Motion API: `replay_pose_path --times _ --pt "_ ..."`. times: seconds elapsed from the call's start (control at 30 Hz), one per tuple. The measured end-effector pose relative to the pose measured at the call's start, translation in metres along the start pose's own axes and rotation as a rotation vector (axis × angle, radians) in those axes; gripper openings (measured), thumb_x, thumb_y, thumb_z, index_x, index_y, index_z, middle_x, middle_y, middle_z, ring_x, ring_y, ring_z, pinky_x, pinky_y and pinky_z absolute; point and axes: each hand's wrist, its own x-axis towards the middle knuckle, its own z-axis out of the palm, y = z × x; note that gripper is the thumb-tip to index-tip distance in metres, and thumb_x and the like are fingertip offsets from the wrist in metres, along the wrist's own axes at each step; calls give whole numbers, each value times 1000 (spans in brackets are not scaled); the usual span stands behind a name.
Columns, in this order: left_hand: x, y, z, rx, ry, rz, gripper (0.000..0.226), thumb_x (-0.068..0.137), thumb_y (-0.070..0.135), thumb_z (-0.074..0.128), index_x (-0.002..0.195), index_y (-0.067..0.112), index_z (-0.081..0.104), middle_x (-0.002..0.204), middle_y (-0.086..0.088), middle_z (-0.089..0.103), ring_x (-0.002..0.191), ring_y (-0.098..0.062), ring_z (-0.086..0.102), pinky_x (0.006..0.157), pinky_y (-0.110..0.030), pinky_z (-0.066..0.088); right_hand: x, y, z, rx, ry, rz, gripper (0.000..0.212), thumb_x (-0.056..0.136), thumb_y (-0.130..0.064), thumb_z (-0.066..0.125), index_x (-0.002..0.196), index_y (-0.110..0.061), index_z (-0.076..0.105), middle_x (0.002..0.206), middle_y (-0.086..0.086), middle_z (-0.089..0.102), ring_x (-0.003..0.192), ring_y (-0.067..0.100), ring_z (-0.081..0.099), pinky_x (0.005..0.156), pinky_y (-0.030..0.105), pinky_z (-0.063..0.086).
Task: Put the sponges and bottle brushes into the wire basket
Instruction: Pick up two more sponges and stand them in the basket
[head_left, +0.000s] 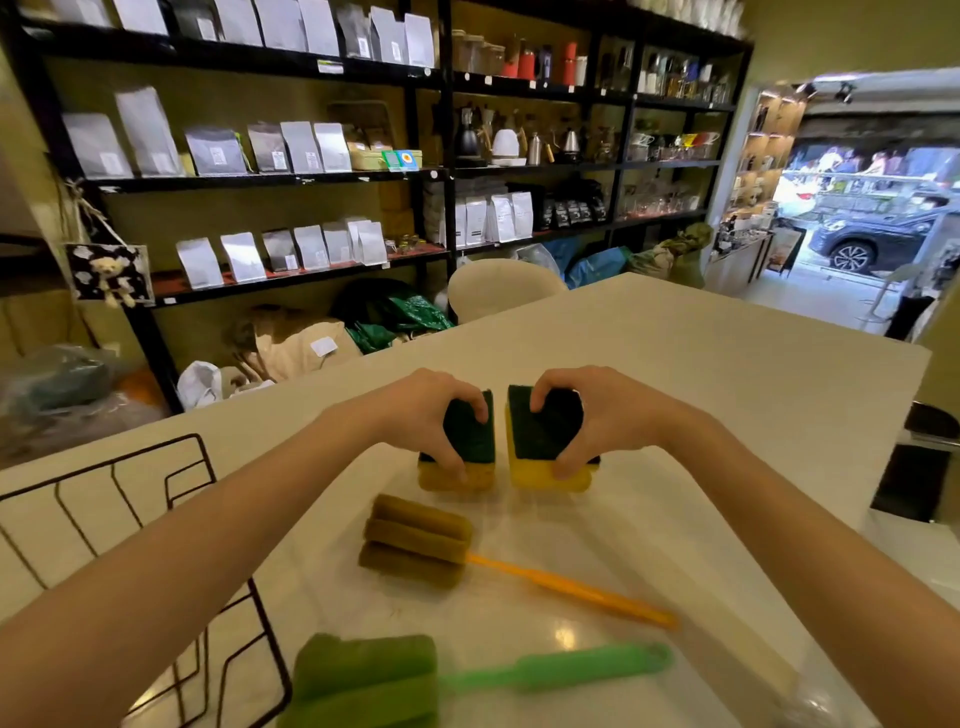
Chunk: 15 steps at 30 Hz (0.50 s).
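The left hand (431, 415) holds one sponge (464, 447) and the right hand (597, 415) holds another sponge (545, 441) on the white counter (727, 374). Nearer lie an orange brush (426, 540) and a green brush (374, 675). The wire basket (171, 483) sits left.

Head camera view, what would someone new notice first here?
Two hands, left hand and right hand, each grip a yellow-and-green sponge, left sponge and right sponge, mid-table. Nearer lie an orange brush and a green brush; the wire basket sits at left.
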Motion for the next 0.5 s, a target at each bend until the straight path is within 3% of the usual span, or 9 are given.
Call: replay_pose_path --times 0.13,0.27,0.37,0.5 --pt "-43 -10 -30 -38 90 -16 56 66 35 80 115 29 53 122 -1 50 105 -16 46 86 -31 49 7 -41 -8 -15 29 -142 52 59 -24 83 100 -33 52 108 -4 49 96 17 48 72 25 47" --pt "-97 -27 -51 -5 153 -80 58 64 38 80 115 32 52 122 0 50 109 -18 47 83 -30 50 17 -89 -6 20 26 -303 52 57 -25 84 92 -42 50 100 -13 49 92 10 50 70 23 51" --pt "-144 -40 -64 -35 211 -157 56 65 35 80 113 33 51 118 2 49 105 -16 46 81 -26 48 25 -128 2 28 7 -414 54 57 -26 85 97 -40 51 99 -22 45 92 6 51 63 17 54" --pt "-201 -55 -72 -26 239 -249 54 64 37 79 110 37 50 117 4 49 105 -14 47 78 -22 49 34 -178 18 31 -22 -537 54 59 -23 84 101 -33 51 95 -24 42 85 0 48 59 2 47"
